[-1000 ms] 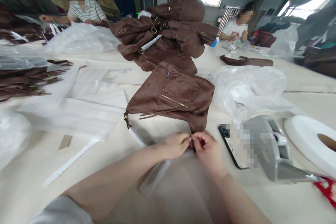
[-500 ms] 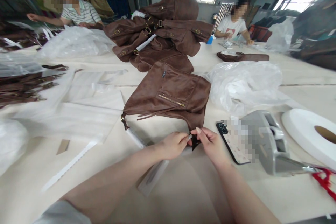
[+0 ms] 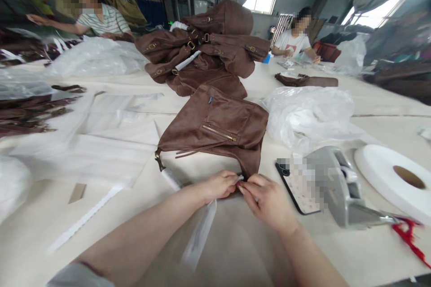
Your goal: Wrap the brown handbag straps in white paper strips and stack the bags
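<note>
A brown leather handbag (image 3: 222, 121) lies flat on the table, its gold zipper facing up and its strap toward me. White wrapping (image 3: 172, 179) covers part of the strap at the left. My left hand (image 3: 218, 186) is closed around the strap near its right end, with a bit of white wrap poking out of the fingers. My right hand (image 3: 266, 193) pinches at the same spot, fingertips touching the left hand's; what exactly it grips is hidden. A loose translucent strip (image 3: 200, 237) hangs below my left wrist.
Brown bags (image 3: 215, 49) are heaped behind. To the right are a phone (image 3: 298, 188), a grey tape dispenser (image 3: 336, 184), a white roll (image 3: 380, 166) and red-handled scissors (image 3: 409, 237). Clear plastic (image 3: 306, 112) lies behind them. Two people work across the table.
My right hand has turned over and moved slightly down and left, closing in on my left fingers. The translucent strip hangs lower. The view has shifted a little.
</note>
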The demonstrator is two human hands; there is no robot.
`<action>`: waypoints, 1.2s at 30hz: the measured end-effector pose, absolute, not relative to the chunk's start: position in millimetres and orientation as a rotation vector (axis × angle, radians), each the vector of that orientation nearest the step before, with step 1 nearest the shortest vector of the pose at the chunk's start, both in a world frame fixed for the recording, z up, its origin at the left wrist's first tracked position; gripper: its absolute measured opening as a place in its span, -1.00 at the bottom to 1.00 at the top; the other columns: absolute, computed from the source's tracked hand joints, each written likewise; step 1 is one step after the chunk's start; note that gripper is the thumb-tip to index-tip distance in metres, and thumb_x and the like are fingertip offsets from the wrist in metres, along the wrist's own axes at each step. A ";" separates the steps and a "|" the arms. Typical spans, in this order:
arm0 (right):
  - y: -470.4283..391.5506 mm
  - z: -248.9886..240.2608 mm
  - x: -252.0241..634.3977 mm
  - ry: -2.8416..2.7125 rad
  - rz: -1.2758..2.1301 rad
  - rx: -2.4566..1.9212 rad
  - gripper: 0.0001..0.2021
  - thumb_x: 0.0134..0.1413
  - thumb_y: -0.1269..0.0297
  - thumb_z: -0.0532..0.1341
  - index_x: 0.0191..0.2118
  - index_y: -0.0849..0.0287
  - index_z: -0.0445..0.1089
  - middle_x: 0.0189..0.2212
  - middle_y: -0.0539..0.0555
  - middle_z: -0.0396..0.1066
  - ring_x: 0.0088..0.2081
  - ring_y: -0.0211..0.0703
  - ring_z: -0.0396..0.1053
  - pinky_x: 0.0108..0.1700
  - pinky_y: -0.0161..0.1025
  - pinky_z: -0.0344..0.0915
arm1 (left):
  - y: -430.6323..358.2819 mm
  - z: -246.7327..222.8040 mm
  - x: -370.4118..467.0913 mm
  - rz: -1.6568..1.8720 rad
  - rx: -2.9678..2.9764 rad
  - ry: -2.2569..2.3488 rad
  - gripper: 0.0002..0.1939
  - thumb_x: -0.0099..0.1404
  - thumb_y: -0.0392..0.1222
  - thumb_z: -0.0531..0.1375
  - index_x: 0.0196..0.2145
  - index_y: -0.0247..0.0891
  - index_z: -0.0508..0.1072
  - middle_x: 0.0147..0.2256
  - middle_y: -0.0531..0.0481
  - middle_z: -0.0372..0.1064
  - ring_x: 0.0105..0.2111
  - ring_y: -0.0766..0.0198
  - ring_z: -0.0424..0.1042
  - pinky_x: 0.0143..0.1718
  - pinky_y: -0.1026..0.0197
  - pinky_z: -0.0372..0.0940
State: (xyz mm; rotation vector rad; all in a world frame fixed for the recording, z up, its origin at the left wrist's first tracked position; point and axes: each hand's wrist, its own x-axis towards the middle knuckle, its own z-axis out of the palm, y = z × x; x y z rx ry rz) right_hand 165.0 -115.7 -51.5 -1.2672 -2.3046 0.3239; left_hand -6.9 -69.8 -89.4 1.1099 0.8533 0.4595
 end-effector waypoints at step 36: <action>-112.4 -65.4 195.5 -1.697 0.495 -1.396 -0.74 0.18 0.21 0.12 -0.42 0.16 0.48 -0.49 0.03 0.38 -0.47 -0.24 0.33 -0.42 -0.30 0.19 | -67.3 -88.4 3.3 0.286 1.618 1.422 -0.42 0.35 0.13 -0.20 -0.43 -0.30 0.43 -0.72 0.13 0.10 -0.73 0.36 0.13 -0.63 0.30 0.01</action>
